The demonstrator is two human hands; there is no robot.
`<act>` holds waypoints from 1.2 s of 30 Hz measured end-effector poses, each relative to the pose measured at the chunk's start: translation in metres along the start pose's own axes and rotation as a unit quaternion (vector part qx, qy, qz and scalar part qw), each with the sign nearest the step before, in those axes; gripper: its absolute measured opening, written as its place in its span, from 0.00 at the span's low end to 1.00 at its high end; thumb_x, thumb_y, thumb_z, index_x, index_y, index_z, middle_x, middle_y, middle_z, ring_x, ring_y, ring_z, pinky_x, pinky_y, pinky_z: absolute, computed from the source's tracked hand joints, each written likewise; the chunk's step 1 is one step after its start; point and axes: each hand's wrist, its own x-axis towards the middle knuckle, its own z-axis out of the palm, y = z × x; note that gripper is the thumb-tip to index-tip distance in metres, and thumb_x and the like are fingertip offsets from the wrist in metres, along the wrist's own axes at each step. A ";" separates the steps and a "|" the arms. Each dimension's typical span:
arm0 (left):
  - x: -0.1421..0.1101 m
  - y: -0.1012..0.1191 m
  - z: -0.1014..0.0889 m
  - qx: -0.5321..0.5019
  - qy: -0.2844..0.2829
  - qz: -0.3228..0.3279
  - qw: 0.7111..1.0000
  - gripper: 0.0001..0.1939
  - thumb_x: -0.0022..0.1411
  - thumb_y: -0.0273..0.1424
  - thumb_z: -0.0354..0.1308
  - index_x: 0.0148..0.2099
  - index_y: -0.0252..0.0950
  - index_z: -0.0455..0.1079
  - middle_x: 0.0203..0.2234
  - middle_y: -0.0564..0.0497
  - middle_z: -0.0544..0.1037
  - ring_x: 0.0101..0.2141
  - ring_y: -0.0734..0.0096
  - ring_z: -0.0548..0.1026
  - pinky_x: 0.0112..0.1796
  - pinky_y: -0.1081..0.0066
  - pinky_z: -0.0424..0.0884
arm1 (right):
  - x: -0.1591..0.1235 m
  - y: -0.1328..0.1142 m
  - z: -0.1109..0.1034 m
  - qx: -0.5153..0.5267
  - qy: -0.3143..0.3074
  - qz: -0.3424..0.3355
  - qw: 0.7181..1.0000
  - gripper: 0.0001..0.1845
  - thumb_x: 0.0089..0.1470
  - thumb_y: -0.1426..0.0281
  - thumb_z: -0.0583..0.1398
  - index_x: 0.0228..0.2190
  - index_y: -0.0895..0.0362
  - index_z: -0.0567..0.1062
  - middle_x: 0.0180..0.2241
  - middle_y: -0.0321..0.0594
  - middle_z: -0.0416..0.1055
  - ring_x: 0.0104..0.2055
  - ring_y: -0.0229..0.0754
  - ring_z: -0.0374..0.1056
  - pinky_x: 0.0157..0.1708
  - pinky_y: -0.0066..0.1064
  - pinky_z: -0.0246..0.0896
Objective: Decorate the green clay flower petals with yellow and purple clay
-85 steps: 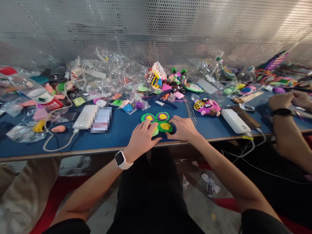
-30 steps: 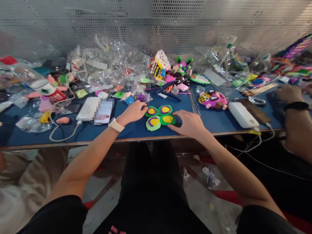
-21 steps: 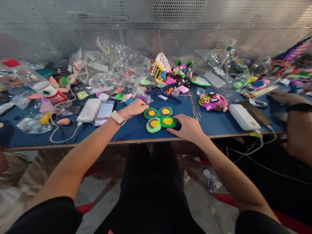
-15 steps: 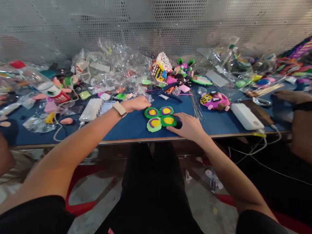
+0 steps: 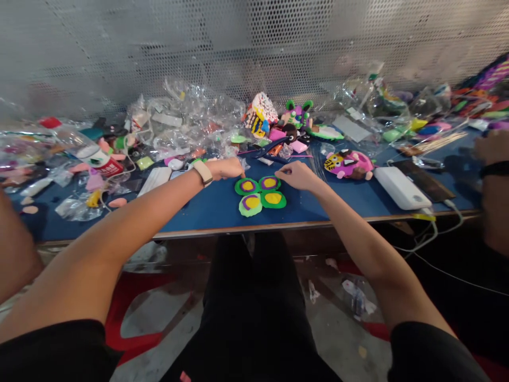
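Observation:
A four-lobed clay piece (image 5: pixel 273 200) lies flat near the table's front edge. Its green lobes carry yellow centres, mostly ringed in purple; the lower left lobe is paler green. My left hand (image 5: pixel 227 168), wearing a watch band, has its fingers curled in, with one fingertip pointing down by the upper left lobe's edge. What its curled fingers hold, if anything, is hidden. At the upper right lobe's outer edge, my right hand (image 5: pixel 299 175) has thumb and forefinger drawn close together. Whether they grip that edge I cannot make out.
Clear plastic wrappers (image 5: pixel 199 111) and clay lumps crowd the back. A pink clay figure (image 5: pixel 352 165) and a white power bank (image 5: pixel 401 188) lie to the right. A bottle (image 5: pixel 103 162) lies on the left. Another person's hand (image 5: pixel 493 146) is at far right.
My left hand has left the lower left lobe for the upper left edge. My right hand has moved up from the lower right lobe to the upper right one, its fingers closing together.

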 end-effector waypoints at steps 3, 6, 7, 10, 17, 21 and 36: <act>0.005 0.001 -0.004 -0.020 -0.045 -0.087 0.995 0.09 0.53 0.37 0.68 0.28 0.38 0.74 0.21 0.50 0.63 0.26 0.66 0.61 0.28 0.63 0.57 | 0.008 -0.001 -0.002 0.069 -0.022 0.018 0.997 0.18 0.66 0.58 0.64 0.35 0.59 0.88 0.22 0.37 0.70 0.27 0.40 0.64 0.31 0.34 0.55; 0.006 0.002 -0.007 -0.037 -0.060 -0.097 0.993 0.11 0.52 0.39 0.67 0.28 0.39 0.72 0.22 0.49 0.64 0.25 0.67 0.60 0.26 0.65 0.55 | 0.012 -0.002 -0.004 0.128 -0.035 0.069 0.989 0.20 0.67 0.58 0.64 0.35 0.60 0.87 0.16 0.30 0.57 0.21 0.36 0.52 0.27 0.33 0.49; 0.006 0.002 -0.008 -0.036 -0.063 -0.091 0.993 0.12 0.52 0.40 0.67 0.28 0.39 0.71 0.22 0.49 0.64 0.25 0.67 0.61 0.25 0.65 0.55 | 0.014 -0.002 -0.005 0.138 -0.040 0.081 0.986 0.19 0.67 0.58 0.64 0.35 0.60 0.87 0.16 0.29 0.55 0.21 0.35 0.50 0.26 0.33 0.47; 0.003 0.003 -0.012 -0.043 -0.083 -0.071 0.993 0.16 0.54 0.43 0.68 0.27 0.40 0.67 0.22 0.50 0.64 0.24 0.68 0.61 0.25 0.66 0.57 | 0.016 -0.002 -0.006 0.156 -0.069 0.090 0.981 0.18 0.67 0.58 0.66 0.33 0.59 0.85 0.16 0.28 0.52 0.21 0.35 0.48 0.24 0.33 0.45; -0.004 0.005 -0.013 -0.066 -0.106 -0.035 0.992 0.21 0.56 0.52 0.68 0.32 0.41 0.68 0.24 0.51 0.67 0.23 0.71 0.61 0.24 0.67 0.60 | 0.020 -0.001 -0.006 0.177 -0.082 0.087 0.977 0.18 0.66 0.54 0.69 0.33 0.56 0.82 0.20 0.28 0.54 0.22 0.36 0.50 0.23 0.32 0.48; -0.005 0.004 -0.010 -0.023 -0.091 -0.029 0.995 0.22 0.54 0.52 0.69 0.29 0.41 0.67 0.22 0.52 0.65 0.23 0.70 0.62 0.24 0.66 0.59 | 0.023 -0.004 -0.004 0.168 -0.081 0.076 0.980 0.19 0.65 0.54 0.69 0.30 0.56 0.80 0.20 0.29 0.54 0.22 0.35 0.52 0.22 0.32 0.49; -0.002 0.000 -0.009 -0.063 -0.183 0.026 0.981 0.22 0.47 0.51 0.77 0.30 0.39 0.78 0.23 0.50 0.71 0.26 0.70 0.61 0.28 0.67 0.56 | 0.031 -0.006 -0.004 0.160 -0.138 -0.028 0.977 0.26 0.58 0.46 0.72 0.26 0.56 0.82 0.23 0.34 0.64 0.27 0.36 0.53 0.28 0.34 0.46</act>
